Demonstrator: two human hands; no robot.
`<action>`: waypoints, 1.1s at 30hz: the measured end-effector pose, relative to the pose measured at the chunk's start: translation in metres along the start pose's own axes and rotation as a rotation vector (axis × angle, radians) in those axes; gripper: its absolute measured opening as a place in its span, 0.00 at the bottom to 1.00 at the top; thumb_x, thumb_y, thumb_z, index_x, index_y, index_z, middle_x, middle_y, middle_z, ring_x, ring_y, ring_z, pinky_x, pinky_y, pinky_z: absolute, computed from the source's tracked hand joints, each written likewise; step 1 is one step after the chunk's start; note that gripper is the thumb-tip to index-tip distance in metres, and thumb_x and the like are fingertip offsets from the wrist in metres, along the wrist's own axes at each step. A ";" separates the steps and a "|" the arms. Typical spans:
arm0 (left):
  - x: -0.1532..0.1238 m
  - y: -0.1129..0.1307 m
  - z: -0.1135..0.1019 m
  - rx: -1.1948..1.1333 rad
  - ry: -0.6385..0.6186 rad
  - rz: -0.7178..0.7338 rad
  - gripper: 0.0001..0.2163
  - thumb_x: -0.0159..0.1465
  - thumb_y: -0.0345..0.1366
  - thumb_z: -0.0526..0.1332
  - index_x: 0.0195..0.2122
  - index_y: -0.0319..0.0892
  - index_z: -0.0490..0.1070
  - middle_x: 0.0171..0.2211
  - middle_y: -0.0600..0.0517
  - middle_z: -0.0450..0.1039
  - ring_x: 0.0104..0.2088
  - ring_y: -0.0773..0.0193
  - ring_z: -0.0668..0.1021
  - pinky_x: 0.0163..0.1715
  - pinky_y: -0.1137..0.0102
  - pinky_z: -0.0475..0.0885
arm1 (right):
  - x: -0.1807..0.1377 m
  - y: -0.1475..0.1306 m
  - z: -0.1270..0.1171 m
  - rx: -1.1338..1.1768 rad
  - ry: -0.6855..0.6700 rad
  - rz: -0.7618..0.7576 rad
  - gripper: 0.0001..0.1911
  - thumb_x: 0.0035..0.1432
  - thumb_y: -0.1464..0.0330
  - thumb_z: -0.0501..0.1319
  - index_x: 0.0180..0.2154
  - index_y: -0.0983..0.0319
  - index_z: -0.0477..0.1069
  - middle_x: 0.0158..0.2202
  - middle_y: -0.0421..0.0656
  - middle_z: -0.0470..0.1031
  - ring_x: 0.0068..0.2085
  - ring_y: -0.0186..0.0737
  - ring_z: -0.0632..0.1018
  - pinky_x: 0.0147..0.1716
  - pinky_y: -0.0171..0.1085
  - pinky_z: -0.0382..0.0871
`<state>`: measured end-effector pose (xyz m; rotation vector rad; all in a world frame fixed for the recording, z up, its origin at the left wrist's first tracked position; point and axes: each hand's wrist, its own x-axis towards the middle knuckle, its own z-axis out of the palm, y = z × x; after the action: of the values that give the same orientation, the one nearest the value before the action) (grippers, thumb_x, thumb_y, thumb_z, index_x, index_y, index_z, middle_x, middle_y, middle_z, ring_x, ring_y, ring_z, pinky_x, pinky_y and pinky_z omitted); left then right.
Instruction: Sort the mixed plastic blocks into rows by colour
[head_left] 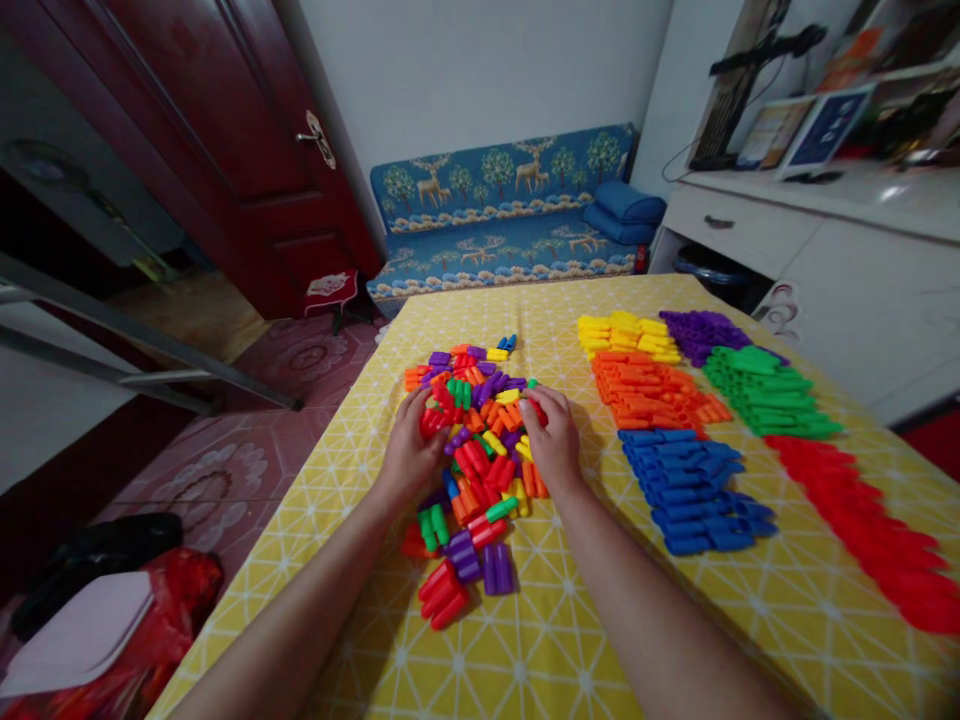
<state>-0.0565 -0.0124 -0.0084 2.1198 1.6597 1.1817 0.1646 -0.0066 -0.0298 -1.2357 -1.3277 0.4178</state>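
Yellow grid-patterned tablecloth (600,620) bearing a mixed heap of small coloured plastic tube pieces (480,440), with sorted single-colour rows (682,490) lying to its right. Left hand (411,445) and right hand (555,438) curl over red pieces on the heap's flanks; a firm grip cannot be confirmed. Pinching single pieces likely avoids scattering neighbours.

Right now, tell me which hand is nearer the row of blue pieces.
Right. The right hand rests at the right edge of the mixed pile, beside the blue pieces; the left hand is on its left side, farther off.
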 end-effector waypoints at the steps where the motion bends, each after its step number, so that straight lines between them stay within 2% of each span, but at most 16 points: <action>1: 0.010 0.004 0.003 -0.020 -0.009 0.014 0.27 0.60 0.37 0.62 0.61 0.40 0.62 0.60 0.40 0.65 0.60 0.48 0.69 0.60 0.53 0.64 | -0.001 -0.001 0.001 0.004 -0.036 -0.006 0.17 0.61 0.60 0.58 0.46 0.63 0.75 0.50 0.52 0.72 0.53 0.47 0.72 0.57 0.48 0.65; 4: 0.031 0.018 0.011 -0.103 -0.045 0.056 0.25 0.62 0.40 0.62 0.60 0.42 0.65 0.58 0.42 0.69 0.59 0.49 0.71 0.59 0.53 0.65 | -0.004 -0.004 0.003 0.019 -0.180 -0.040 0.22 0.56 0.64 0.63 0.53 0.62 0.71 0.53 0.50 0.72 0.55 0.47 0.72 0.57 0.48 0.66; 7: 0.034 0.034 0.018 -0.109 -0.092 0.105 0.20 0.64 0.43 0.60 0.57 0.46 0.71 0.57 0.44 0.71 0.60 0.50 0.69 0.61 0.51 0.62 | -0.006 -0.006 0.005 0.042 -0.279 -0.097 0.24 0.54 0.71 0.63 0.54 0.59 0.71 0.53 0.47 0.74 0.54 0.45 0.74 0.57 0.46 0.67; 10: 0.026 0.047 0.019 -0.003 -0.122 0.182 0.14 0.65 0.44 0.60 0.50 0.50 0.76 0.59 0.48 0.70 0.65 0.47 0.63 0.64 0.45 0.52 | -0.006 -0.007 0.005 0.046 -0.246 -0.114 0.19 0.55 0.73 0.61 0.49 0.59 0.74 0.49 0.46 0.77 0.51 0.44 0.76 0.54 0.45 0.69; 12: 0.021 0.051 0.017 0.006 -0.145 0.234 0.14 0.64 0.44 0.61 0.49 0.51 0.77 0.57 0.49 0.72 0.64 0.47 0.64 0.64 0.43 0.49 | -0.006 -0.008 0.004 0.026 -0.204 -0.100 0.15 0.56 0.71 0.62 0.46 0.59 0.75 0.47 0.46 0.79 0.48 0.45 0.78 0.52 0.45 0.70; 15: 0.017 0.051 0.016 -0.109 -0.172 0.221 0.15 0.63 0.44 0.63 0.50 0.48 0.76 0.50 0.47 0.78 0.54 0.51 0.75 0.63 0.48 0.57 | -0.008 -0.011 0.004 0.079 -0.165 -0.043 0.17 0.55 0.67 0.65 0.48 0.59 0.73 0.45 0.46 0.79 0.46 0.45 0.79 0.48 0.44 0.72; 18: 0.017 0.048 0.017 -0.236 -0.157 0.162 0.14 0.63 0.41 0.64 0.49 0.45 0.76 0.45 0.47 0.80 0.46 0.55 0.80 0.56 0.56 0.68 | -0.010 -0.015 0.003 0.232 -0.160 0.049 0.20 0.53 0.65 0.67 0.49 0.59 0.70 0.42 0.45 0.79 0.42 0.42 0.80 0.42 0.40 0.75; 21: 0.015 0.046 0.018 -0.315 -0.102 0.169 0.11 0.62 0.37 0.64 0.44 0.43 0.78 0.41 0.47 0.81 0.42 0.57 0.81 0.47 0.63 0.74 | -0.010 -0.021 0.001 0.274 -0.181 0.021 0.14 0.56 0.64 0.65 0.43 0.60 0.71 0.39 0.43 0.78 0.40 0.40 0.79 0.40 0.38 0.74; 23: 0.013 0.047 0.018 -0.333 -0.058 0.197 0.08 0.62 0.36 0.64 0.41 0.42 0.78 0.38 0.48 0.81 0.39 0.60 0.81 0.42 0.66 0.75 | -0.008 -0.024 -0.001 0.229 -0.165 -0.072 0.09 0.57 0.65 0.64 0.41 0.60 0.73 0.40 0.44 0.77 0.42 0.40 0.78 0.41 0.38 0.74; 26: 0.011 0.050 0.017 -0.332 0.021 0.234 0.05 0.60 0.34 0.65 0.37 0.42 0.77 0.36 0.49 0.80 0.37 0.61 0.80 0.41 0.68 0.75 | -0.008 -0.026 -0.003 0.163 -0.119 -0.189 0.06 0.58 0.68 0.63 0.40 0.59 0.74 0.42 0.45 0.75 0.46 0.41 0.76 0.45 0.39 0.72; 29: 0.010 0.052 0.017 -0.364 0.085 0.219 0.04 0.59 0.34 0.66 0.35 0.41 0.76 0.34 0.50 0.79 0.36 0.63 0.80 0.40 0.69 0.75 | -0.011 -0.024 0.000 0.159 -0.128 -0.191 0.08 0.58 0.69 0.63 0.42 0.59 0.74 0.41 0.44 0.76 0.44 0.41 0.77 0.44 0.40 0.73; 31: 0.010 0.051 0.018 -0.423 0.114 0.161 0.05 0.59 0.35 0.66 0.35 0.41 0.76 0.32 0.51 0.78 0.33 0.64 0.79 0.37 0.70 0.75 | -0.014 -0.022 0.002 0.144 -0.179 -0.180 0.08 0.58 0.68 0.64 0.41 0.59 0.74 0.39 0.44 0.77 0.41 0.41 0.78 0.43 0.41 0.74; 33: 0.010 0.049 0.019 -0.490 0.136 0.091 0.07 0.59 0.37 0.67 0.36 0.41 0.75 0.32 0.51 0.77 0.31 0.66 0.79 0.33 0.72 0.74 | -0.016 -0.022 0.004 0.113 -0.212 -0.208 0.12 0.56 0.67 0.66 0.44 0.59 0.74 0.41 0.45 0.77 0.43 0.43 0.78 0.45 0.42 0.74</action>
<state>-0.0078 -0.0150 0.0125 1.8511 1.1663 1.5958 0.1482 -0.0261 -0.0203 -0.9681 -1.5743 0.4786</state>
